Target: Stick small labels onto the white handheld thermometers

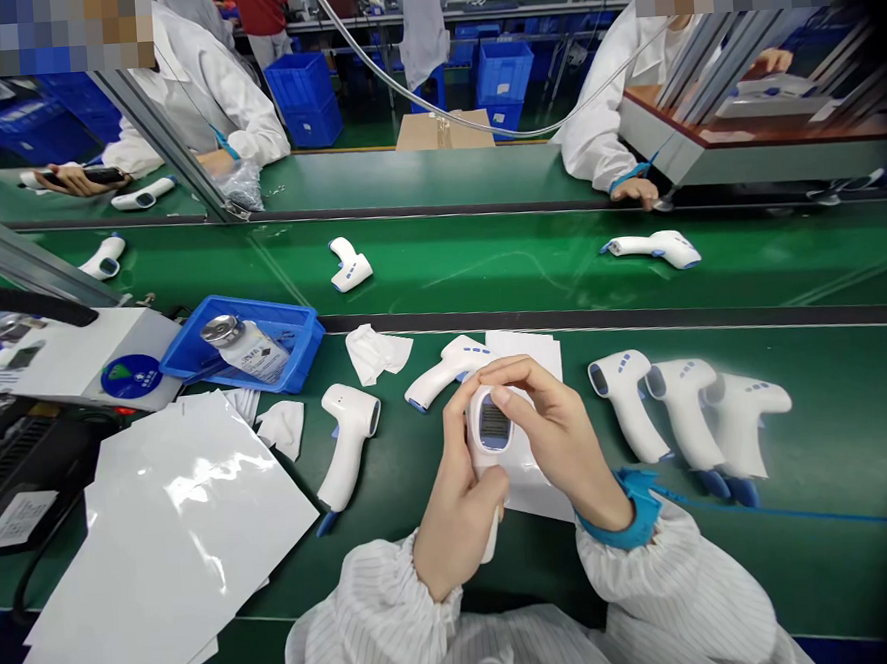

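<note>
Both of my hands are closed around one white infrared thermometer (481, 432), held upright with its small dark screen toward me. My left hand (459, 511) wraps the handle. My right hand (559, 430) grips the head from the right, its thumb at the screen; a blue wrist strap circles that wrist. Under my hands lies a white sheet (532, 482). Just beyond them another thermometer (446, 369) lies on the green table, and one more thermometer (350, 443) lies to the left. Several thermometers (624, 401) are lined up to the right.
On the left are a stack of glossy sheets (191, 518), a blue tray (305, 345) holding a bottle (253, 349), crumpled wipes (377, 353) and a white device (91, 359). Beyond the table, a green conveyor belt (470, 265) carries thermometers. Two co-workers in white sit across it.
</note>
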`<state>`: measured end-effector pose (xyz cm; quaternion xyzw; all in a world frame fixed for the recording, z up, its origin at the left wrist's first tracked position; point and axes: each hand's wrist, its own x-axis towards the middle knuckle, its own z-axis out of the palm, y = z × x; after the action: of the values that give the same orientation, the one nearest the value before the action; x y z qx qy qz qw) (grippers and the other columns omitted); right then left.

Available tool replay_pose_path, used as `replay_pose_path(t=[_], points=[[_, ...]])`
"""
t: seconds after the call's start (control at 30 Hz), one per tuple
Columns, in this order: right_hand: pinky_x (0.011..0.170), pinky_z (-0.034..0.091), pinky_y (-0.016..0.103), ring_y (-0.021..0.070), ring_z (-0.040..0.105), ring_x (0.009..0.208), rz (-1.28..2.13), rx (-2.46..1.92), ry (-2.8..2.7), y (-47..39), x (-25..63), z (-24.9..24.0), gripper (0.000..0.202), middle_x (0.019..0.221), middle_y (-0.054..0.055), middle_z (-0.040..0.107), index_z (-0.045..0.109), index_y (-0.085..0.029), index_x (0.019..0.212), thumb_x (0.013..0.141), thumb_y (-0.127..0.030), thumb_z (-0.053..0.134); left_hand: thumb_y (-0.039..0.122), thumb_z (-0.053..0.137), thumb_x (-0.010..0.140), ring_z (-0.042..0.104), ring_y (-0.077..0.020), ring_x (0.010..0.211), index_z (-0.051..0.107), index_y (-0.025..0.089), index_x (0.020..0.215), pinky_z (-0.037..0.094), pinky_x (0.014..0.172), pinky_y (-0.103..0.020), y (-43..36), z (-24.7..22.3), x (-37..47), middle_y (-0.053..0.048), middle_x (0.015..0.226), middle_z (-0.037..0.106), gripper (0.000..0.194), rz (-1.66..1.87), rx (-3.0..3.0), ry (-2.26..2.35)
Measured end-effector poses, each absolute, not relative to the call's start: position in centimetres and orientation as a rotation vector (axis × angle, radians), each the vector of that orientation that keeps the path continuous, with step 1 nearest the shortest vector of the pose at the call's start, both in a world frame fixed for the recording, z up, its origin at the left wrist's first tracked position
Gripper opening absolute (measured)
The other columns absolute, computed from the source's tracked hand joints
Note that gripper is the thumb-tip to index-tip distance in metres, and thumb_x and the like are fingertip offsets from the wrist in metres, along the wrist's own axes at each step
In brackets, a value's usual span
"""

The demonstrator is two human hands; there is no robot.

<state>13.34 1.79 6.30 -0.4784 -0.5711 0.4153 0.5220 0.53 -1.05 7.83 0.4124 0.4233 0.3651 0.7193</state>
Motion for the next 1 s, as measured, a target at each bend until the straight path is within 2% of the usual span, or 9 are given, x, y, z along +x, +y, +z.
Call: replay_pose_path(t=[0.1, 0.27, 0.4, 0.53, 0.67, 0.77, 0.8, 0.93, 1.0], points=[[0.096, 0.045, 0.038, 0.0194, 0.057, 0.106, 1.026, -1.134, -1.391, 1.7, 13.0, 6.3, 0.009, 0.105, 0.003, 0.061, 0.060, -0.025, 0.096, 0.089, -0.022, 0.055, 0.014, 0.047, 0.080, 0.043, -0.0074, 0.052, 0.026, 0.036, 0.140, 0.038, 0.049, -0.027, -1.0, 7.8, 0.1, -0.006, 0.119, 0.047, 0.067, 0.819, 0.903, 0.915], [0.104, 0.042, 0.040, 0.0210, 0.049, 0.120, 1.195, -1.107, -1.476, 1.4, 12.7, 6.7, 0.039, 0.126, 0.004, 0.052, 0.051, -0.028, 0.114, 0.079, -0.019, 0.064, 0.012, 0.049, 0.073, 0.044, -0.0087, 0.057, 0.027, 0.035, 0.140, 0.038, 0.051, -0.026, -0.7, 7.4, -0.5, -0.007, 0.128, 0.043, 0.074, 0.869, 0.941, 0.896], [0.105, 0.042, 0.039, 0.0201, 0.048, 0.122, 1.292, -1.081, -1.482, 1.2, 12.7, 7.1, 0.042, 0.132, 0.003, 0.048, 0.049, -0.030, 0.119, 0.081, -0.018, 0.061, 0.011, 0.049, 0.071, 0.044, -0.0097, 0.058, 0.023, 0.034, 0.142, 0.039, 0.050, -0.025, -0.5, 7.5, -1.0, -0.006, 0.114, 0.048, 0.078, 0.865, 0.881, 0.866], [0.104, 0.041, 0.040, 0.0212, 0.050, 0.123, 1.405, -0.984, -1.493, 2.7, 13.1, 7.3, 0.038, 0.131, 0.003, 0.052, 0.052, -0.030, 0.122, 0.085, -0.027, 0.058, 0.015, 0.051, 0.074, 0.043, -0.0084, 0.056, 0.023, 0.037, 0.141, 0.040, 0.050, -0.024, -0.2, 8.0, -2.2, -0.003, 0.102, 0.048, 0.076, 0.890, 0.796, 0.867], [0.095, 0.047, 0.038, 0.0204, 0.058, 0.110, 1.312, -1.223, -1.484, 9.4, 12.5, 7.2, 0.025, 0.117, 0.004, 0.063, 0.061, -0.024, 0.107, 0.085, -0.037, 0.058, 0.025, 0.052, 0.080, 0.043, -0.0081, 0.054, 0.020, 0.041, 0.143, 0.041, 0.047, -0.023, 0.3, 8.6, -3.8, -0.002, 0.100, 0.048, 0.072, 0.989, 0.705, 0.922], [0.085, 0.051, 0.034, 0.0179, 0.061, 0.101, 1.081, -1.583, -1.699, 17.5, 9.7, 6.3, 0.027, 0.115, 0.005, 0.064, 0.057, -0.021, 0.106, 0.089, -0.041, 0.050, 0.028, 0.048, 0.085, 0.042, -0.0063, 0.050, 0.021, 0.044, 0.142, 0.041, 0.045, -0.021, 0.5, 8.8, -5.1, -0.001, 0.098, 0.048, 0.065, 1.055, 0.662, 0.989], [0.085, 0.051, 0.035, 0.0197, 0.061, 0.099, 1.045, -1.633, -1.759, 20.2, 8.2, 6.0, 0.030, 0.113, 0.008, 0.064, 0.057, -0.018, 0.107, 0.089, -0.042, 0.051, 0.028, 0.046, 0.086, 0.042, -0.0055, 0.049, 0.022, 0.044, 0.142, 0.041, 0.044, -0.021, 0.6, 8.7, -5.7, -0.001, 0.100, 0.048, 0.063, 1.071, 0.648, 1.014], [0.097, 0.040, 0.045, 0.0333, 0.051, 0.117, 0.862, -1.699, -1.943, 29.0, 0.0, 4.3, 0.047, 0.127, 0.021, 0.053, 0.054, -0.010, 0.117, 0.081, -0.038, 0.064, 0.035, 0.056, 0.080, 0.047, -0.0074, 0.051, 0.024, 0.040, 0.142, 0.042, 0.040, -0.020, 1.0, 7.4, -8.5, -0.001, 0.097, 0.050, 0.070, 1.202, 0.593, 1.038], [0.103, 0.033, 0.048, 0.0367, 0.039, 0.128, 0.770, -1.659, -2.064, 31.5, -4.3, 3.5, 0.053, 0.139, 0.021, 0.043, 0.053, -0.013, 0.122, 0.078, -0.038, 0.068, 0.038, 0.063, 0.074, 0.052, -0.0115, 0.057, 0.024, 0.036, 0.143, 0.044, 0.041, -0.020, 1.3, 6.4, -10.2, 0.000, 0.088, 0.051, 0.079, 1.299, 0.567, 1.041]])
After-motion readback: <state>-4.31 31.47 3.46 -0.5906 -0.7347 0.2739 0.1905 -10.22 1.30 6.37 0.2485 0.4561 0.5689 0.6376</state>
